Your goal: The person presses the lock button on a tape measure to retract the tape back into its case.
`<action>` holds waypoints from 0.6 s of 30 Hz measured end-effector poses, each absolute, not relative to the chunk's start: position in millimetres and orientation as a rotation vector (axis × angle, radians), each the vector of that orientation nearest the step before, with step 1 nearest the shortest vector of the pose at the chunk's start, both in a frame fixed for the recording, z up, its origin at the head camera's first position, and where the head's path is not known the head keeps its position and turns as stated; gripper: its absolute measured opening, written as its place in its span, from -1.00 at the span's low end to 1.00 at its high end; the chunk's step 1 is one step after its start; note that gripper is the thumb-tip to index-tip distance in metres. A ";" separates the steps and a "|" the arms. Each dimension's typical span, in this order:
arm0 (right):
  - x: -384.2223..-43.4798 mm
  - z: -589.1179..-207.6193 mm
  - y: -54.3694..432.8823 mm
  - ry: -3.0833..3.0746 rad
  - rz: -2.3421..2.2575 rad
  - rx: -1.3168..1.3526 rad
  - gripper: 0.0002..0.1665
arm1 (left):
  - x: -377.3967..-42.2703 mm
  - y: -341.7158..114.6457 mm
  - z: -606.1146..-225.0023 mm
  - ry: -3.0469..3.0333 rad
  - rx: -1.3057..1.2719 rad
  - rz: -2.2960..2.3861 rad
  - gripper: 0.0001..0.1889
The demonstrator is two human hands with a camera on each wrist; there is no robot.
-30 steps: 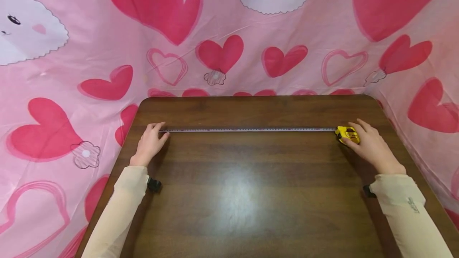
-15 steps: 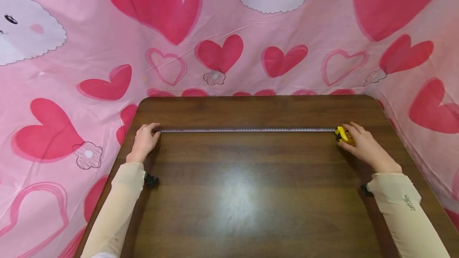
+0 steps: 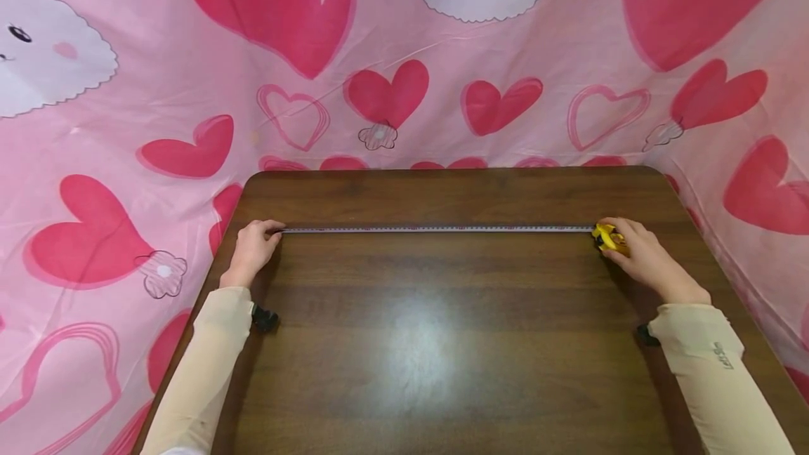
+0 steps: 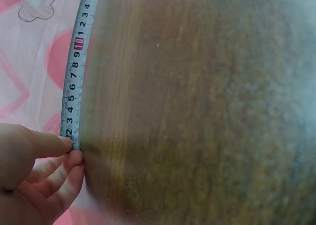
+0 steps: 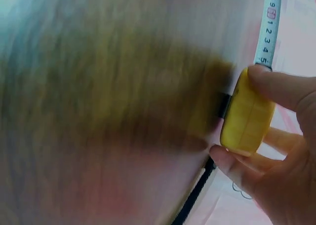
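Observation:
A yellow tape measure [image 3: 609,238] is in my right hand [image 3: 654,262], near the table's right side. From its case the pulled-out metal blade [image 3: 436,229] runs straight across to the left. My left hand [image 3: 251,250] pinches the blade's free end between thumb and fingers; they hide the tip. In the left wrist view the numbered side of the blade [image 4: 74,82] shows, low numbers nearest the thumb. In the right wrist view the thumb lies at the case's [image 5: 247,116] blade mouth, with fingers below it. A black strap [image 5: 193,191] hangs from the case.
Under the blade is a dark brown wooden table [image 3: 417,328] with rounded far corners. A pink cloth [image 3: 442,41] printed with hearts hangs behind it and along both sides. Each wrist wears a small black device, such as the left one [image 3: 265,319].
My left hand has moved slightly left, and its thumb and fingers have drawn together on the blade's end. The case has turned a little in my right hand, which stays almost in place.

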State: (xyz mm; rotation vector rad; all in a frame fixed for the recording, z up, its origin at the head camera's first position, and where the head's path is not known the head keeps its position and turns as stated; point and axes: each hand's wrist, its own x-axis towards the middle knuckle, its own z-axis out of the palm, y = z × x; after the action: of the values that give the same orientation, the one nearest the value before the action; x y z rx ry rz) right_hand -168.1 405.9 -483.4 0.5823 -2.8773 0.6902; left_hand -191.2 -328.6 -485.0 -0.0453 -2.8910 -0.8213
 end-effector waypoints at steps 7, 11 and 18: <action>-167.8 -485.0 408.8 -2.806 0.704 0.638 -0.37 | -189.6 -330.2 -480.5 -2.900 -0.032 -0.798 -0.78; -166.5 -486.3 409.7 -2.807 0.715 0.638 -0.34 | -189.9 -331.1 -480.7 -2.915 -0.023 -0.788 -0.79; -164.4 -486.1 410.8 -2.835 0.703 0.618 -0.43 | -188.7 -331.7 -479.8 -2.940 0.017 -0.758 -0.80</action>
State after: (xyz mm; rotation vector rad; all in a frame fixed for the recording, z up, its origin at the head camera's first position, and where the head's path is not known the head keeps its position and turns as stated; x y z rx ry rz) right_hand -164.4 410.8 -486.1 0.6185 -2.8347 0.7028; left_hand -188.7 -331.7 -479.8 0.0173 -2.9405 -0.7585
